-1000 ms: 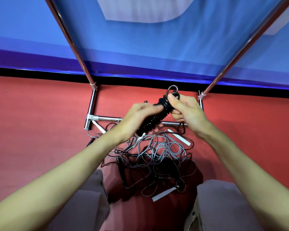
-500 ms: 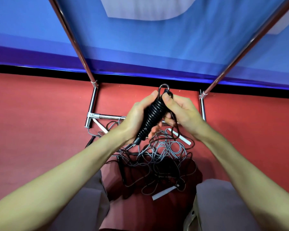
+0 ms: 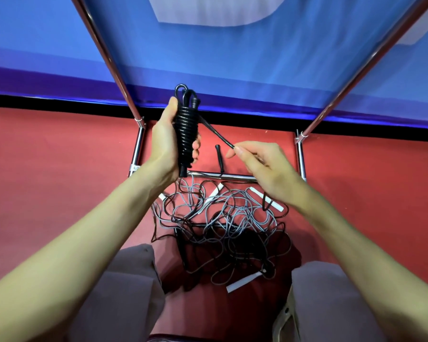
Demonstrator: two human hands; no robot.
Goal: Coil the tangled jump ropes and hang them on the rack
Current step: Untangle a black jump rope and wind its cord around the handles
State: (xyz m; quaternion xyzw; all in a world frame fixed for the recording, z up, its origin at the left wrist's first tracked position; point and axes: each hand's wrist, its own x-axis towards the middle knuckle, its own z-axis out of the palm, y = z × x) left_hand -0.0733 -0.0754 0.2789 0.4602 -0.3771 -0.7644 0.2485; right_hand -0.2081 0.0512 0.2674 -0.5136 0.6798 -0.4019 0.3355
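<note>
— Black coil gripped upright in left hand, above tangle on floor?
— Yes. Now pulled apart from right hand, pinching loose tail; wrap nearly finished, rack next.

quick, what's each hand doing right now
Left hand: closed around the coiled black jump rope, held upright.
Right hand: pinching the loose black rope end that runs from the coil.
</note>
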